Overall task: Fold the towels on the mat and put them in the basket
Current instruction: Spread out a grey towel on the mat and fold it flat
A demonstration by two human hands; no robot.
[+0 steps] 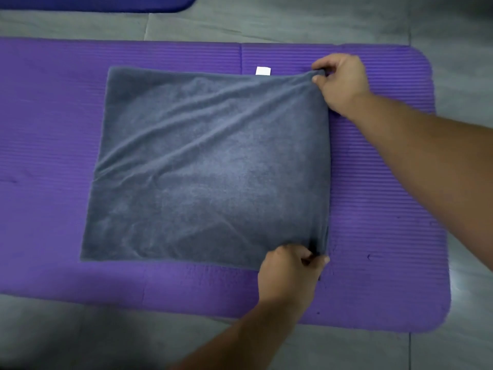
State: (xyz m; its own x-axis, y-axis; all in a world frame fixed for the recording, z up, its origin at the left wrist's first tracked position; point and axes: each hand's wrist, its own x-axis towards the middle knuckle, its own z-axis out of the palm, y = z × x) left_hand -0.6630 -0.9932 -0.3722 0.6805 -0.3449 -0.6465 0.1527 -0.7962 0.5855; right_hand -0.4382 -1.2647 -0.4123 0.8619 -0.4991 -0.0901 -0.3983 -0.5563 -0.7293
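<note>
A grey towel (202,166) lies spread on the purple mat (386,209), doubled over, with a small white label (263,71) at its far edge. My right hand (342,82) pinches the towel's far right corner. My left hand (289,272) grips the near right corner. Both corners are lifted slightly, and creases run from them across the cloth. The left edge lies flat on the mat. No basket is in view.
The mat lies on a grey tiled floor (266,22). A dark blue mat (93,2) shows at the top left edge. Bare mat surrounds the towel on every side.
</note>
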